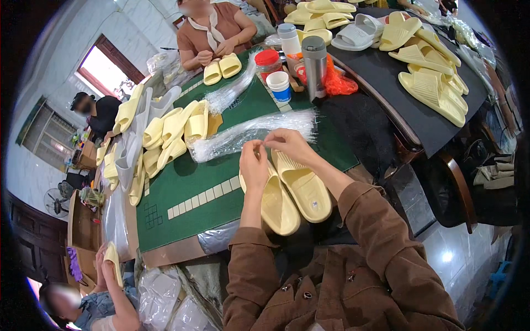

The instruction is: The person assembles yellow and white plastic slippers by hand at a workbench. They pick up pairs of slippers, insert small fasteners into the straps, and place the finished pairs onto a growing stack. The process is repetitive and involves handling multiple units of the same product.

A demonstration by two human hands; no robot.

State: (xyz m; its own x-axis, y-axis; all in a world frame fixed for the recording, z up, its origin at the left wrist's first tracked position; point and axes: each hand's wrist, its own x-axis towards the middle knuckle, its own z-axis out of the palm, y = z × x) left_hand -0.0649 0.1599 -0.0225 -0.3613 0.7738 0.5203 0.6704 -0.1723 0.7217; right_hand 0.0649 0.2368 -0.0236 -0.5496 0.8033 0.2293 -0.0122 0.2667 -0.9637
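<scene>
My left hand [254,165] and my right hand [291,145] meet fingertip to fingertip over the toe ends of a pair of pale yellow slippers. Both are closed in a pinch; anything between the fingers is too small to make out. The left slipper [280,212] and the right slipper [309,197] lie side by side at the table's near edge, heels toward me. A small round sticker [314,205] is on the right one's heel. Just beyond my hands lies a bundle of thin clear plastic strands [232,138] in a clear wrap.
A green table mat [193,190] spreads ahead, with yellow slippers [171,129] heaped at left. A steel thermos [314,66], a paper cup [279,87] and a red-lidded jar [268,62] stand beyond. More slippers [436,94] cover a dark table at right. Co-workers [218,33] sit around.
</scene>
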